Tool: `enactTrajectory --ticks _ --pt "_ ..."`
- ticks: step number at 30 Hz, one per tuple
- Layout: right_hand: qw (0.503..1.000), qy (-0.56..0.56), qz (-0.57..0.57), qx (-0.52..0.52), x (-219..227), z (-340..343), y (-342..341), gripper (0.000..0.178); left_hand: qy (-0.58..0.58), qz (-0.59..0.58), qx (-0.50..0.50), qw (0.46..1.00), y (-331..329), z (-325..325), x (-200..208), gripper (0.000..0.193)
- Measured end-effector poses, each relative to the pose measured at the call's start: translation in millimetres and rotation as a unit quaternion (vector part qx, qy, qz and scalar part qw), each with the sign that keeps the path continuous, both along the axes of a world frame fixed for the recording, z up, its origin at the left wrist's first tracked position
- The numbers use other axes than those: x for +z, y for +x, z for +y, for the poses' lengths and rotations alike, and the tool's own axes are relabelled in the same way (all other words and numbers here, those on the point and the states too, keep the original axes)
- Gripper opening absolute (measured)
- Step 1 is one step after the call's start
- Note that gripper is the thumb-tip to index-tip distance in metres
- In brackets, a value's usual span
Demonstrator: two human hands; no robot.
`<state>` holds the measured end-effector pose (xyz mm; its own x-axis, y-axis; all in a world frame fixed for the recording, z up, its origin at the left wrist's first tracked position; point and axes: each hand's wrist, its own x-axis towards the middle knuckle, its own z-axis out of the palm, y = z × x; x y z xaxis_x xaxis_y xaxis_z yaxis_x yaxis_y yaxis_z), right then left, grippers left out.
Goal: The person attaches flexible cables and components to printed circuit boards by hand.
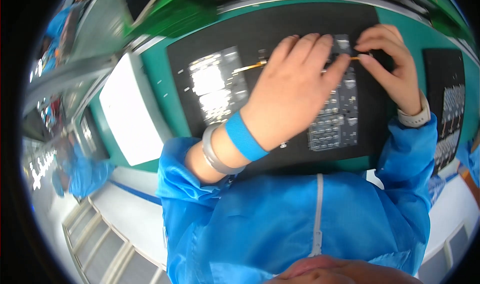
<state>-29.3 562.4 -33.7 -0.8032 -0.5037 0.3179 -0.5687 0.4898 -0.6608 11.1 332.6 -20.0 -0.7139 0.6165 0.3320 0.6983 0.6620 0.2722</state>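
My right hand [392,66] has its thumb and index finger pinched on a thin orange strip [355,58], like a flexible cable. My left hand [297,86] is palm down over the middle of the black mat [280,21]; its fingers stretch forward and the thumb, set apart, reaches the strip's left end. Partly under the left hand lies a clear tray [332,134] of small parts in rows. Another orange strip [252,66] with a pale end shows left of that hand, over a second clear tray [220,86] that glares brightly.
A white box or panel [132,109] stands left on the green work surface [162,76]. At the right is another black mat [435,69] with trays of small parts [452,104]. A green frame [175,19] borders the back. Another person in blue [87,171] is far left.
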Motion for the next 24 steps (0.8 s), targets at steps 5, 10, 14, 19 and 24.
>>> enactTrajectory --ticks 5,10,14,19,24 --pt "0.998 -0.023 -0.062 -0.018 -12 12 -3 0.006 -0.001 0.031 0.102 0.994 17 -64 28 0.036" --pt "0.994 -0.042 -0.088 -0.043 -20 22 -5 0.004 -0.087 0.08 0.343 0.932 43 -187 28 0.031" --pt "0.988 -0.074 -0.129 -0.042 -27 25 -10 0.005 -0.147 0.091 0.484 0.858 62 -311 20 0.023" --pt "0.993 -0.066 -0.091 -0.048 -32 31 -10 0.005 -0.1 0.014 0.465 0.88 50 -342 17 0.015" --pt "0.993 -0.058 -0.083 -0.06 -29 30 -6 0.005 -0.105 0.02 0.455 0.884 45 -351 15 0.014"
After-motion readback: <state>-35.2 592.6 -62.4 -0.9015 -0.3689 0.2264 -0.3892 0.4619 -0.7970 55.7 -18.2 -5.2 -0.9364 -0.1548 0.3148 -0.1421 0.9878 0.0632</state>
